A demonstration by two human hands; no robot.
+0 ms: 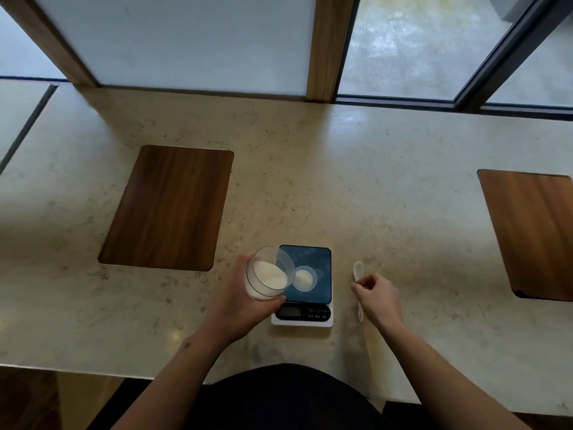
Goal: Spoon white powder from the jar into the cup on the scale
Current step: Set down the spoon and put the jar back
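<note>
My left hand (pixel 245 296) grips a clear jar (pixel 269 277) of white powder, tilted toward the right over the left edge of the scale (pixel 307 285). A small clear cup (pixel 304 278) with some white powder stands on the scale's dark blue platform, just right of the jar's mouth. A white plastic spoon (pixel 358 290) lies on the counter to the right of the scale, bowl pointing away from me. My right hand (pixel 376 294) rests over the spoon's middle, fingers curled on its handle; whether the spoon is lifted is unclear.
The pale stone counter (pixel 341 181) carries two inset wooden panels, one at the left (pixel 169 207) and one at the far right (pixel 533 234). Frosted glass and wooden window frames run along the back edge. The counter's near edge is just in front of my body.
</note>
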